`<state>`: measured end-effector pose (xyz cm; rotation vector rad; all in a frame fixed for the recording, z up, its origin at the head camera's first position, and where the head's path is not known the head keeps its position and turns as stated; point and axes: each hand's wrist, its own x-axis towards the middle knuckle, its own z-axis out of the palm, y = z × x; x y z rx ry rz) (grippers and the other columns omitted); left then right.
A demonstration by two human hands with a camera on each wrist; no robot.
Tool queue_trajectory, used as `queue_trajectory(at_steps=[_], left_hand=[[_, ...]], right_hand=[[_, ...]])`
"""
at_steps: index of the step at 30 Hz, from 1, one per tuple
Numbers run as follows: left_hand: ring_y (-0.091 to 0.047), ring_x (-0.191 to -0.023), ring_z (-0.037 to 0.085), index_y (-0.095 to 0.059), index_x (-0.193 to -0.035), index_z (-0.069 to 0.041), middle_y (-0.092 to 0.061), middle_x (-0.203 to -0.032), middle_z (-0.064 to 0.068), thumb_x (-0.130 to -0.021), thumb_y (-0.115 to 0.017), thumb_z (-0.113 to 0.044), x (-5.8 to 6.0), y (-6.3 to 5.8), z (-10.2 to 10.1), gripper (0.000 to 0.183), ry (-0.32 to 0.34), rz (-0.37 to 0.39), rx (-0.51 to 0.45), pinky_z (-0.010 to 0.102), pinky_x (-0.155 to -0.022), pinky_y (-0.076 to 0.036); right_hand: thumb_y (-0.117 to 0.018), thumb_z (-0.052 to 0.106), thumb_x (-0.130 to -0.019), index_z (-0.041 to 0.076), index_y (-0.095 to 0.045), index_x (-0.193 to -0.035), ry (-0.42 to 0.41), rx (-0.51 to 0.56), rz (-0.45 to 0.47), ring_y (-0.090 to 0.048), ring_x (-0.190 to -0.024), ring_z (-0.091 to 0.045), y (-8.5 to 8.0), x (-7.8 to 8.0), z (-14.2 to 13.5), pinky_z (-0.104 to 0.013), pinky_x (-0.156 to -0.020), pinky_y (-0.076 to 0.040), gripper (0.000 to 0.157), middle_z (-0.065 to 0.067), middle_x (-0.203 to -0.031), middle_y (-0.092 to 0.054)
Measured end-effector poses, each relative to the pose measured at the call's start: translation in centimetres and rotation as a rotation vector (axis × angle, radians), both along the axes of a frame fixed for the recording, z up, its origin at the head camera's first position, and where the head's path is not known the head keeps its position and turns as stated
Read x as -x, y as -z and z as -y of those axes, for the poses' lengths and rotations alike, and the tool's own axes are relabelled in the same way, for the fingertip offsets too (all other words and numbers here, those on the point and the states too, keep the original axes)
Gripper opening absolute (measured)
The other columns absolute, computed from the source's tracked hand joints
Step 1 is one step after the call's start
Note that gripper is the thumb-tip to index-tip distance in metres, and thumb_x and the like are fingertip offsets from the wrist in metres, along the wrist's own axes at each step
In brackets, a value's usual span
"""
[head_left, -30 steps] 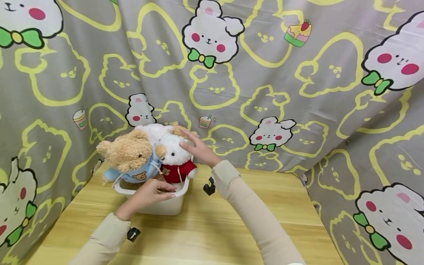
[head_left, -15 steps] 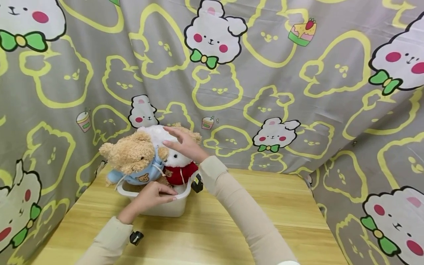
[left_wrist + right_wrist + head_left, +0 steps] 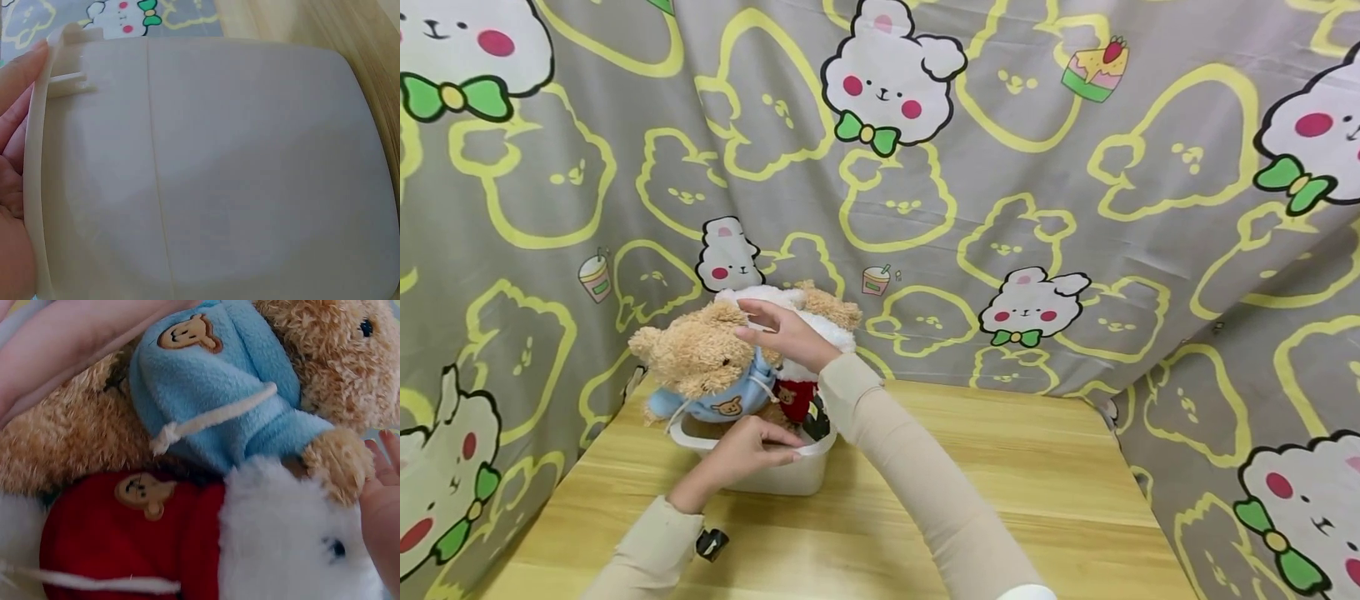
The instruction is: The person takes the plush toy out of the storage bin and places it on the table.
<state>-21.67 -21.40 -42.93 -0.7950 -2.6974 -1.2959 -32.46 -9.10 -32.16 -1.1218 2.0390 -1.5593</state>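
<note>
A white plastic bin (image 3: 786, 479) on the table is piled with plush toys. My left hand (image 3: 752, 454) grips its near rim; in the left wrist view, fingers and thumb hold the edge of the bin wall (image 3: 250, 156). My right hand (image 3: 786, 333) reaches over the toys with fingers extended, between a tan teddy bear (image 3: 696, 354) in a blue hoodie and a white plush (image 3: 281, 531) in a red top. The right wrist view has that hand (image 3: 384, 512) beside the bear's paw (image 3: 340, 465); whether it presses the toys is unclear. The bin's inside is mostly hidden.
Behind the front toys, another tan fluffy plush (image 3: 835, 307) and a white one (image 3: 756, 293) show. The wooden table (image 3: 1000, 475) extends to the right. A patterned grey curtain (image 3: 910, 200) surrounds it at the back and sides.
My right hand has moved left across the toys, from the white plush's head toward the tan bear. The left hand keeps its hold on the rim.
</note>
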Motion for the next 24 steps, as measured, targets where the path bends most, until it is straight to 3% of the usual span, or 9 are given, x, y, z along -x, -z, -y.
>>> queue_trajectory(at_steps=[6,11,13,16,19,24], left_hand=[[-0.063,-0.070,0.004,-0.077,-0.089,-0.010,-0.073,-0.083,-0.001,-0.083,-0.073,-0.020,0.0,0.2,0.2,0.012,0.009,-0.034,-0.017,0.023,-0.063,-0.052],[-0.060,-0.065,0.000,-0.077,-0.088,-0.014,-0.072,-0.080,-0.008,-0.082,-0.073,-0.017,0.4,0.4,0.3,0.008,0.030,-0.095,-0.010,0.022,-0.060,-0.050],[-0.054,-0.058,-0.003,-0.077,-0.089,-0.014,-0.072,-0.078,-0.009,-0.082,-0.074,-0.017,0.4,0.4,0.2,0.009,0.031,-0.090,-0.003,0.020,-0.055,-0.047],[-0.035,-0.045,-0.007,-0.078,-0.089,-0.012,-0.072,-0.077,-0.009,-0.081,-0.075,-0.020,0.5,0.3,0.1,0.011,0.015,-0.055,0.004,0.017,-0.044,-0.035],[-0.018,-0.041,-0.006,-0.077,-0.080,-0.011,-0.073,-0.079,-0.005,-0.080,-0.076,-0.024,0.4,0.1,0.0,0.013,-0.006,-0.013,-0.002,0.016,-0.040,-0.024],[-0.015,-0.039,-0.008,-0.073,-0.062,-0.014,-0.073,-0.084,-0.001,-0.081,-0.075,-0.025,0.4,0.1,0.2,0.022,-0.014,0.016,-0.017,0.016,-0.040,-0.023]], right_hand=[[-0.053,0.036,-0.095,0.028,-0.027,-0.149,0.005,-0.015,0.039,-0.030,-0.136,-0.011,-0.1,-0.1,1.7,-0.031,-0.107,-0.032,0.060,0.006,-0.152,-0.028],[-0.054,0.038,-0.095,0.032,-0.029,-0.147,0.038,-0.019,0.032,-0.027,-0.138,-0.011,-0.5,0.0,2.8,-0.033,-0.107,-0.033,0.058,0.012,-0.152,-0.025],[-0.056,0.037,-0.094,0.032,-0.031,-0.146,0.048,-0.026,0.040,-0.031,-0.136,-0.011,-0.6,0.0,3.2,-0.033,-0.105,-0.036,0.058,0.012,-0.152,-0.025],[-0.059,0.035,-0.092,0.030,-0.033,-0.146,0.040,-0.020,0.078,-0.035,-0.133,-0.012,-0.6,0.1,3.8,-0.032,-0.101,-0.039,0.060,0.011,-0.152,-0.025],[-0.062,0.032,-0.091,0.028,-0.035,-0.145,0.029,-0.010,0.121,-0.034,-0.133,-0.012,-0.5,0.1,4.3,-0.031,-0.101,-0.038,0.061,0.009,-0.152,-0.025],[-0.069,0.030,-0.086,0.028,-0.033,-0.146,0.034,-0.049,0.169,-0.024,-0.139,-0.012,-0.1,0.3,5.0,-0.035,-0.108,-0.031,0.070,0.010,-0.154,-0.021]])
